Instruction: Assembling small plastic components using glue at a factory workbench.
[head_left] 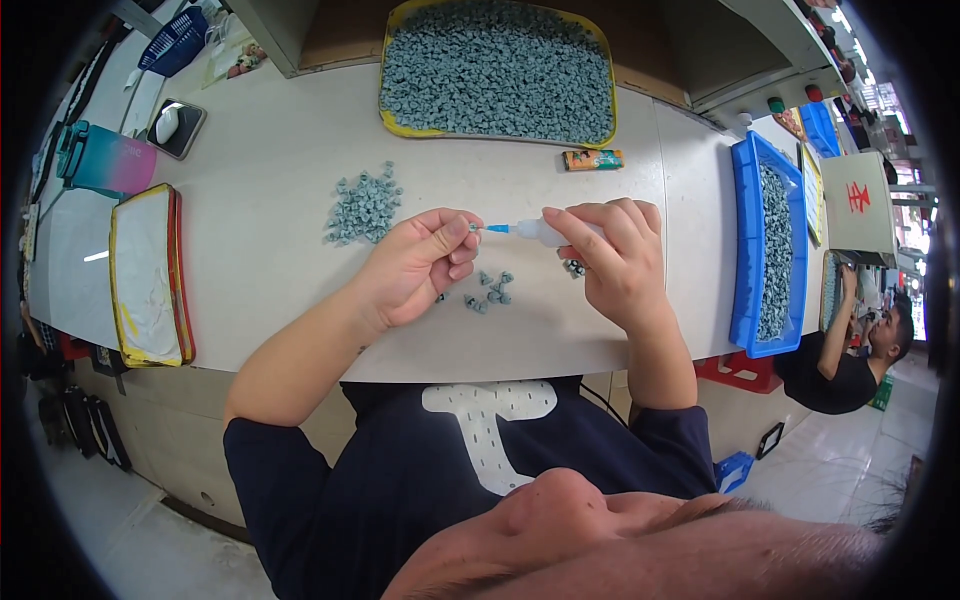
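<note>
Here, left hand [425,255] pinching small piece [473,228], right hand [622,255] gripping bottle [540,231], red-lettered box [848,222]

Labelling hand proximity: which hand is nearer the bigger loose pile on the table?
Left. The left hand is just right of the bigger loose pile; the right hand is farther right, around a white bottle.

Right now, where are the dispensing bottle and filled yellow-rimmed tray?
Dispensing bottle [538,231]: head view, on its whitish body.
Filled yellow-rimmed tray [402,128]: head view, on its lower-left rim.

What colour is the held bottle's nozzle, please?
The nozzle is blue, shown in the head view.
</note>
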